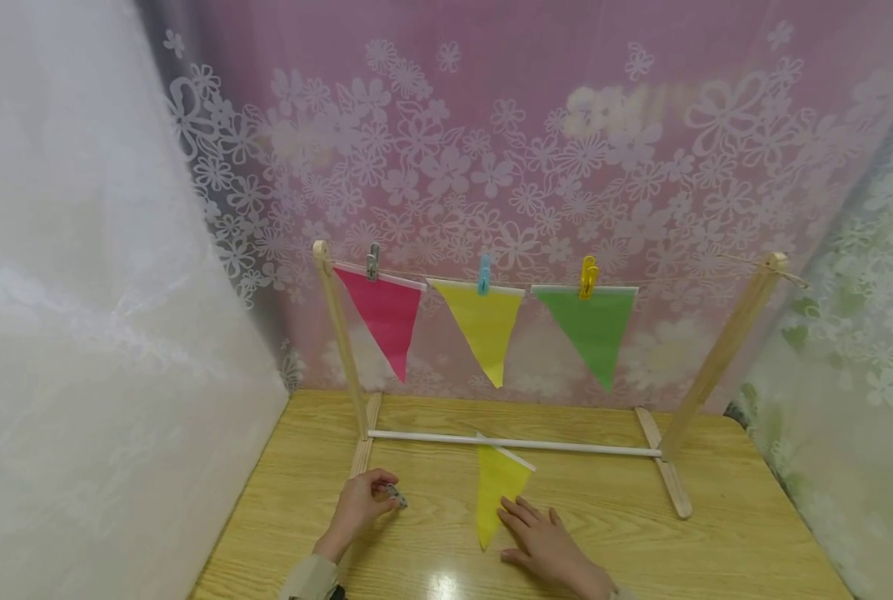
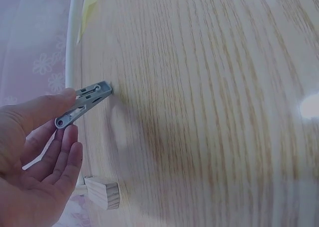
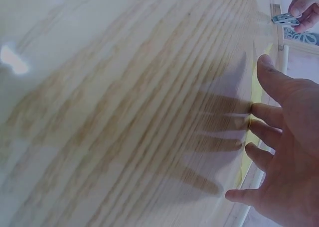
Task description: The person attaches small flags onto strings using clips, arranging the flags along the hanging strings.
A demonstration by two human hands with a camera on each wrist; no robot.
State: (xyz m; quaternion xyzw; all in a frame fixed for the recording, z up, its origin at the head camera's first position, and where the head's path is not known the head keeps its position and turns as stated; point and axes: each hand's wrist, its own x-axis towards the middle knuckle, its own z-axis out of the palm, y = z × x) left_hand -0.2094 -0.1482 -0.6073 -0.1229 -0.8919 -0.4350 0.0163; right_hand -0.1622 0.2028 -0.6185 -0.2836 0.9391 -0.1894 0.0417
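My left hand [image 1: 360,508] pinches a grey clothespin [image 2: 87,102] between thumb and fingers, its tip close over the table in the left wrist view. A loose yellow pennant [image 1: 501,487] with a white top strip lies on the wood, its strip near the white rod. At the pennant's right edge is my right hand [image 1: 544,546], fingers spread and fingertips right at the edge; in the right wrist view the fingers [image 3: 266,115] overlap the yellow strip of cloth. Above hang a red pennant [image 1: 386,312], a yellow pennant [image 1: 480,325] and a green pennant [image 1: 595,325], each clipped on a string.
A wooden stand with a left post [image 1: 341,350], a right post [image 1: 720,367] and a white rod [image 1: 566,446] spans the table [image 1: 266,517]. The string [image 1: 686,277] runs on to the right post. Flowered curtains [image 1: 446,125] enclose the back and sides.
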